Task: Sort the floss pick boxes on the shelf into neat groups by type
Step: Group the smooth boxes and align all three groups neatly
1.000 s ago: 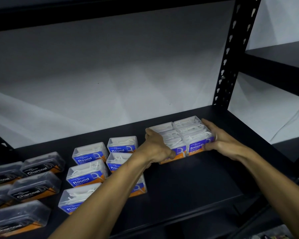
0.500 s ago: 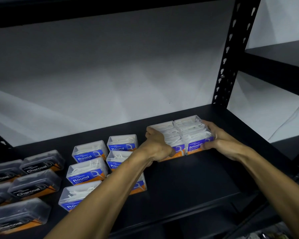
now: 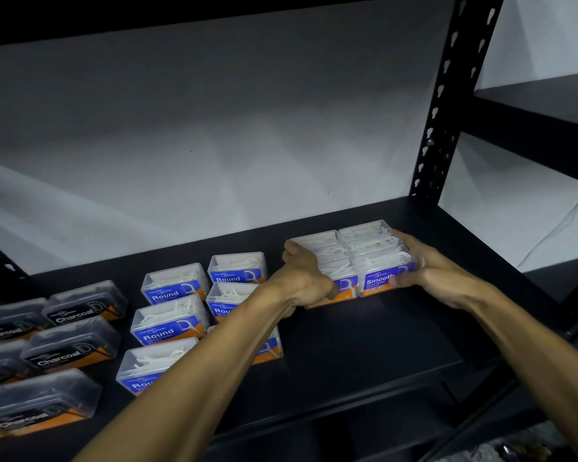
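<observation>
A tight block of clear "Smooth" floss pick boxes point(image 3: 364, 255) with purple and orange labels sits at the right of the black shelf point(image 3: 364, 348). My left hand point(image 3: 306, 278) presses against the block's left side and my right hand point(image 3: 424, 268) clasps its right side. Blue-labelled "Round" boxes point(image 3: 172, 288) stand in two columns at the middle; my left forearm hides part of them. Dark "Charcoal" boxes point(image 3: 70, 341) are grouped at the far left, partly cut off by the frame.
A black perforated upright post point(image 3: 437, 128) stands at the shelf's back right corner. A white wall point(image 3: 214, 128) is behind the shelf. Another black shelf unit point(image 3: 541, 105) lies to the right.
Both hands stay pressed on the Smooth block; the block has shifted little, if at all. The view has tilted slightly.
</observation>
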The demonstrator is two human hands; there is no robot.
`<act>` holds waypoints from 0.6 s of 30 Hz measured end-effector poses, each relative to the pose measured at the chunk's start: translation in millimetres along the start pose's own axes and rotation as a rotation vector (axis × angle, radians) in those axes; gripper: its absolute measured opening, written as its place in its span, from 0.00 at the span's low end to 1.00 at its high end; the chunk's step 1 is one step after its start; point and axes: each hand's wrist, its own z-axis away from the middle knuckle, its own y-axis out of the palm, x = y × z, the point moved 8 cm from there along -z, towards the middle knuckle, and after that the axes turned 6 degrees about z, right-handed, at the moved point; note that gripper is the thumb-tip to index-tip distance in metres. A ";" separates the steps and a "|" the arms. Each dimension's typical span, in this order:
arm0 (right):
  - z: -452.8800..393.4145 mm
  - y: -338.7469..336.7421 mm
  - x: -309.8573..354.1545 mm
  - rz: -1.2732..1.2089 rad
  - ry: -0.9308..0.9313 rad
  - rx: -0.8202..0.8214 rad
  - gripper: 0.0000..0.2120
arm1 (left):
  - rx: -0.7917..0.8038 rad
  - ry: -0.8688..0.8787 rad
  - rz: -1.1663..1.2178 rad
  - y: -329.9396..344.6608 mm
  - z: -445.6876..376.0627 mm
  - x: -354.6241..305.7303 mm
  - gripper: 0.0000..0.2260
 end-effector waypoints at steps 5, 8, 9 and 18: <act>6.3 1.2 4.4 -0.009 -0.027 0.002 0.41 | -0.003 -0.001 0.004 1.2 3.5 0.3 0.53; 10.3 3.4 6.2 -0.027 -0.038 0.001 0.39 | -0.006 -0.006 0.013 2.0 5.0 1.2 0.53; 11.4 3.5 5.9 -0.030 -0.038 0.001 0.39 | -0.005 -0.007 0.014 2.5 6.0 1.5 0.53; 20.9 6.4 4.2 -0.064 -0.064 0.024 0.40 | -0.018 -0.010 0.011 7.7 15.5 3.0 0.52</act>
